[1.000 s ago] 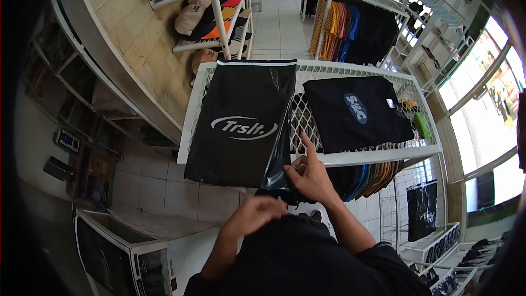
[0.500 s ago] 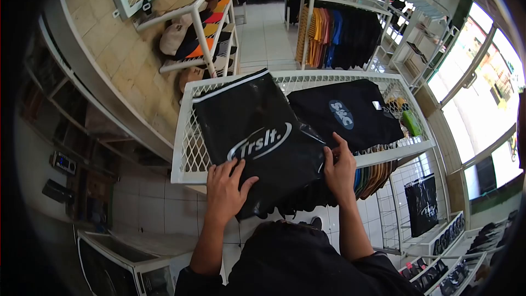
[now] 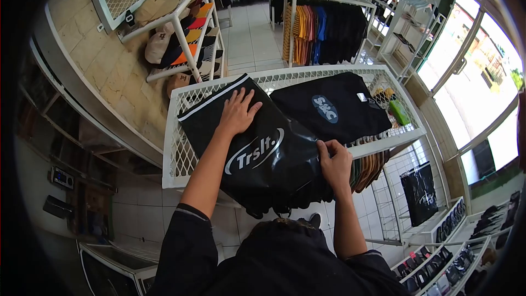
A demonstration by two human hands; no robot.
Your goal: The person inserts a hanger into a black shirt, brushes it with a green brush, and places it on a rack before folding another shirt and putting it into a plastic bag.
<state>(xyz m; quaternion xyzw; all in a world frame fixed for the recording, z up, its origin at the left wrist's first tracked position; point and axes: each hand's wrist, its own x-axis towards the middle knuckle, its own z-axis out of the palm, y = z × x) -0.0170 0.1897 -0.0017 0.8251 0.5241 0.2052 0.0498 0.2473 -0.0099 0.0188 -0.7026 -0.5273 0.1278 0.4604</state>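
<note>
Black plastic makes up the large bag [image 3: 264,126], which lies slantwise over the left half of the mesh-topped desk [image 3: 181,156]. Its white-striped end is towards the far left corner, while its other end hangs over the near edge. A white "Trslt." logo [image 3: 255,155] faces up.

The left hand [image 3: 238,114] rests palm down on the bag near the stripe, fingers spread, its grip released. The right hand [image 3: 335,164] is at the desk's near edge, its grip pinching the bag's right side between thumb and fingers; the plastic is creased beside it.

Just right of the bag, a folded dark shirt [image 3: 342,118] bears a blue oval marked "S&C" and a small white tag. Whether the bag overlaps it is hard to tell. A bright green item [image 3: 399,112] sits near the right edge. Below the near edge hang brown and green garments [image 3: 370,172].
</note>
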